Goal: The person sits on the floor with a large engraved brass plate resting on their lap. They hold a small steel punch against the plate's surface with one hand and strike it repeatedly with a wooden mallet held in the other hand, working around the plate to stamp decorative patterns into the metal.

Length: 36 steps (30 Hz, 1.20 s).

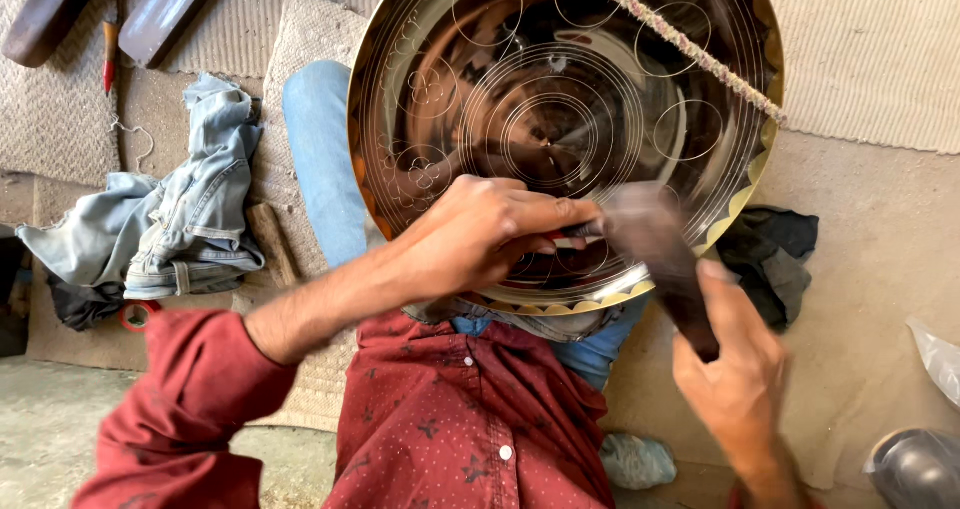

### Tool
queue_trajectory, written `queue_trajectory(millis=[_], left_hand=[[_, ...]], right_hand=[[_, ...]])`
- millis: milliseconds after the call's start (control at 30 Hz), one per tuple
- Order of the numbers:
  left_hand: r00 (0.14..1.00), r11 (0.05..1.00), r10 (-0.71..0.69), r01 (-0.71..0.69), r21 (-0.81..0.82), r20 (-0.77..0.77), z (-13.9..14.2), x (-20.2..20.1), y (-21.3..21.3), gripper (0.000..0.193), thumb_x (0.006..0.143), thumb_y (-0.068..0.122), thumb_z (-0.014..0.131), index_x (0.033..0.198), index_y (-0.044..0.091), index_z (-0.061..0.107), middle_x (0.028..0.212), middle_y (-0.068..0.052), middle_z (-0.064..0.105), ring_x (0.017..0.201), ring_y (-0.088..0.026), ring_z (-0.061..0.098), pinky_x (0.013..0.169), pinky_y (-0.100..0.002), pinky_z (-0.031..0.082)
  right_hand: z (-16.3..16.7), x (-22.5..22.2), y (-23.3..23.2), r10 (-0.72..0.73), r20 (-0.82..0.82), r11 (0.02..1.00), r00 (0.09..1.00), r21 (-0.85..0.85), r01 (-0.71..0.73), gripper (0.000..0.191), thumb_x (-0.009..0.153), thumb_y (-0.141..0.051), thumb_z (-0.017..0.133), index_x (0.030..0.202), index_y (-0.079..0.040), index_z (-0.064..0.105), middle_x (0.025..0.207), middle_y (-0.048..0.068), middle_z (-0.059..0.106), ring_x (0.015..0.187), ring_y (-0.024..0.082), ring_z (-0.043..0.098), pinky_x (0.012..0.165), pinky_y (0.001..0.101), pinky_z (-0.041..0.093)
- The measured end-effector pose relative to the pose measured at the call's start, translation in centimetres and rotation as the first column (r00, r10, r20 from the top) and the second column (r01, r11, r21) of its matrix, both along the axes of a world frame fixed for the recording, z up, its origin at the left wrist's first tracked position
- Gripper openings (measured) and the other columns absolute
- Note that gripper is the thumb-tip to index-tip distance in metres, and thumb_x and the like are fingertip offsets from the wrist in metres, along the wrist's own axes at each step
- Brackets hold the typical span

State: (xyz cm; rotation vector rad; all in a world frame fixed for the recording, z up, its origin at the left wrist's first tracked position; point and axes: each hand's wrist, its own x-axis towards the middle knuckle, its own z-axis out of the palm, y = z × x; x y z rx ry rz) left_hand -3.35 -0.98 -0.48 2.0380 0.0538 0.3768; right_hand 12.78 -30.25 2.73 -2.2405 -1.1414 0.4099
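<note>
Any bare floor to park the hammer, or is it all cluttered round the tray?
Bare concrete right of the brass tray, between the dark rag and the plastic bag. Another bare patch at lower left, below the crumpled jeans. It is crowded over the lap: left hand, right hand and hammer sit close together.

Left hand [480, 234] is curling closed, fingers pinching, forearm extending from a rolled red sleeve. Right hand [735, 369] is gripping closed, thumb lying straight, wrist angling upward.
</note>
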Motion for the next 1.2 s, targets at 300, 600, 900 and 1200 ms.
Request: queue_trajectory(millis=[300, 600, 900, 1200], left_hand=[[0.858, 0.854, 0.511, -0.514, -0.082, -0.056, 2.1, -2.1, -3.2, 0.048, 0.09, -0.004, 0.072, 0.135, 0.012, 0.062, 0.108, -0.003, 0.076, 0.09, -0.019, 0.076, 0.075, -0.032, 0.06], [0.67, 0.658, 0.719, -0.742, -0.129, -0.186, 2.0, -2.8, -5.6, 0.04, 0.09, -0.002, 0.078, 0.124, 0.003, 0.057, 0.094, -0.005, 0.074, 0.063, -0.013, 0.064, 0.061, -0.029, 0.054], [0.639, 0.627, 0.715, -0.766, -0.144, -0.285, 1.4, -3.2, -5.9, 0.037, 0.091, 0.002, 0.08, 0.113, 0.0, 0.051, 0.087, -0.009, 0.072, 0.069, -0.016, 0.074, 0.057, -0.028, 0.055], [0.674, 0.509, 0.722, -0.672, -0.537, -0.159, 1.9, -3.6, -4.6, 0.038, 0.096, -0.006, 0.076, 0.119, 0.002, 0.047, 0.1, -0.009, 0.071, 0.088, -0.01, 0.072, 0.078, -0.026, 0.062]], right_hand=[[6.4, 4.8, 7.4, 0.322, 0.154, 0.923, 0.934, -0.269, -0.275, 0.085, 0.082, 0.001, 0.071, 0.159, -0.02, 0.044, 0.099, 0.012, 0.067, 0.073, 0.027, 0.067, 0.065, 0.039, 0.055], [11.9, 5.4, 15.1, 0.586, 0.159, 0.755, 0.795, -0.464, -0.464, 0.093, 0.076, -0.001, 0.071, 0.158, -0.029, 0.039, 0.086, 0.007, 0.061, 0.06, 0.025, 0.06, 0.056, 0.0402, 0.052], [13.7, 5.2, 17.6, 0.763, 0.164, 0.5, 0.626, -0.763, -0.409, 0.099, 0.078, -0.011, 0.071, 0.16, -0.047, 0.03, 0.08, -0.003, 0.058, 0.058, 0.016, 0.06, 0.054, 0.0346, 0.051], [11.8, 5.0, 15.7, 0.438, -0.227, 0.725, 0.87, -0.483, -0.491, 0.101, 0.08, -0.009, 0.074, 0.162, -0.033, 0.02, 0.101, 0.006, 0.063, 0.073, 0.02, 0.067, 0.066, 0.0365, 0.06]])
